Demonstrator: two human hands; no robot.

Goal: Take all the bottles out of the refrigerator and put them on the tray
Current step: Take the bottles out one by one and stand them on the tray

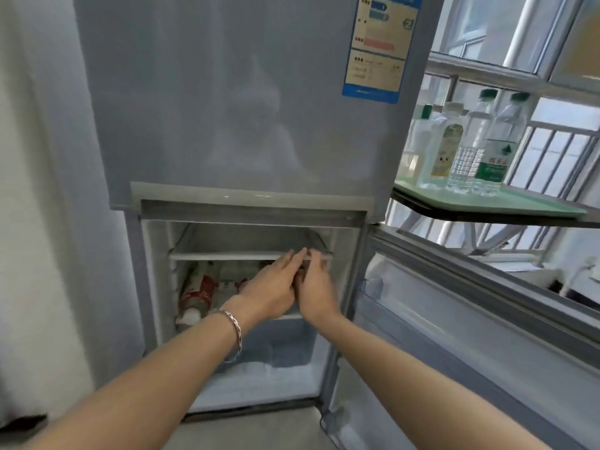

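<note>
Both forearms are stretched into the open refrigerator (162,287), left hand (272,287) and right hand (315,287) flat, pressed together, holding nothing, beside red-labelled bottles (198,295) lying inside; four bottles (467,144) stand on the tray (535,203) right of it, so a cold, slick bottle could be fumbled.

Refrigerator (227,108) front: smooth grey painted metal, soft sheen. Sticker (378,47): glossy paper. Bottles on tray (480,144): clear shiny plastic. Tray (526,203): smooth matt green plastic. Bracelet (235,332): polished metal. Inner shelf (224,255): white plastic.
</note>
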